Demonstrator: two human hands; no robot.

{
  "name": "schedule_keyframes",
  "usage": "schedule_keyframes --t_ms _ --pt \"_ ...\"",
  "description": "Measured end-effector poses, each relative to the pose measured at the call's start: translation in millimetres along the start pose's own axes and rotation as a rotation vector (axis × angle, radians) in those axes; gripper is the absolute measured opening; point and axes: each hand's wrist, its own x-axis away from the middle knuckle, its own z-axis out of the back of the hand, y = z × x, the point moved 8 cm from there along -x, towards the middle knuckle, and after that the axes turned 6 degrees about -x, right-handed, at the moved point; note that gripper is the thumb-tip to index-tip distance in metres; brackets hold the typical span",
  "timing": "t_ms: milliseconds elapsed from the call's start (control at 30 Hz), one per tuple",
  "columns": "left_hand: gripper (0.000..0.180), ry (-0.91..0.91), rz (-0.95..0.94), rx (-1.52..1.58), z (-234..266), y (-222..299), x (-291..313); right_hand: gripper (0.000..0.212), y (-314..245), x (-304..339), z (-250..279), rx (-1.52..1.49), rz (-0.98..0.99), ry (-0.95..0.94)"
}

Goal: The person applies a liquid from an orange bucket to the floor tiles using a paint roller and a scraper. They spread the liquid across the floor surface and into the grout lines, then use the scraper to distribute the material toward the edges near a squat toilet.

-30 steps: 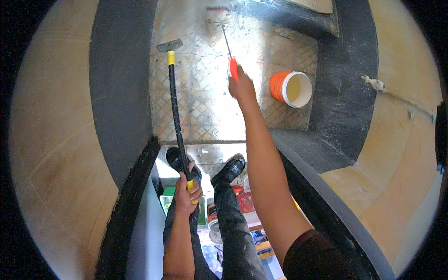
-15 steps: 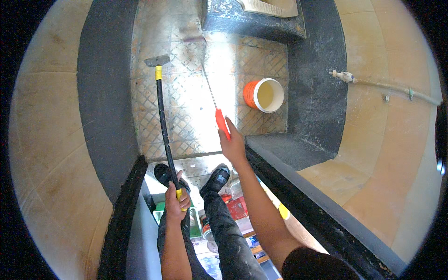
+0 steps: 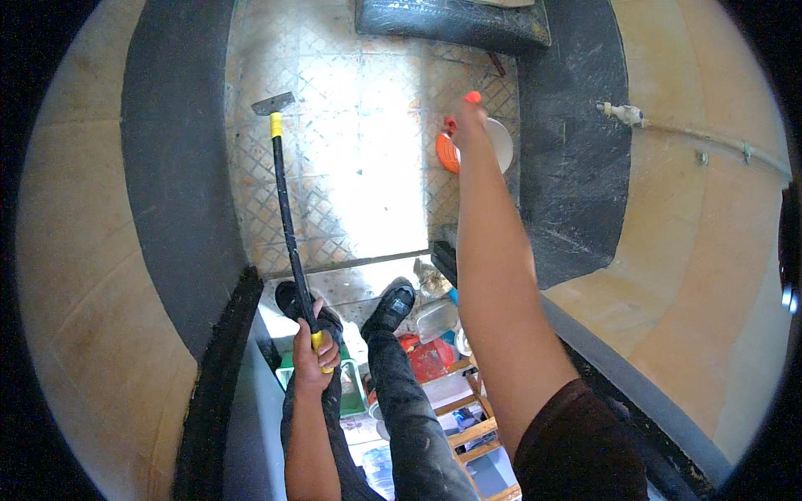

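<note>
My left hand, low in the view, is closed round the yellow grip of a long-handled scraper. Its black shaft runs away from me to a flat grey blade over the tiled floor. With my arm stretched forward, my right hand grips a red-handled paint roller, its handle end showing above the fist. A dark reddish piece near the step may be its head; the rod cannot be made out. Under my right hand and wrist stands an orange bucket with a white rim, partly covered by them.
Dark-painted lower walls flank the tiled floor, which has a bright glare strip. A dark raised step lies at the far end. On the right wall are a tap and pipe. Behind my feet are a green crate and a wooden ladder.
My right hand has swung forward and right with the paint roller, from the middle of the floor to over the bucket. The left hand and scraper have barely moved.
</note>
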Motion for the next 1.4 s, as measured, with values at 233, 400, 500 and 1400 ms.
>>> schedule_keyframes --t_ms 233,400,500,1400 --pt "0.064 0.064 -0.034 0.007 18 9 10 0.033 115 162 -114 0.69 0.124 -0.332" --pt "0.066 0.017 -0.06 -0.011 -3 16 2 0.049 164 214 -41 0.689 0.26 -0.376" --pt "0.066 0.057 -0.065 0.036 11 20 11 0.053 113 292 16 0.484 -0.089 -0.462" --pt "0.06 0.062 -0.066 0.0 16 26 13 0.049 -6 188 -164 1.368 0.643 -0.567"
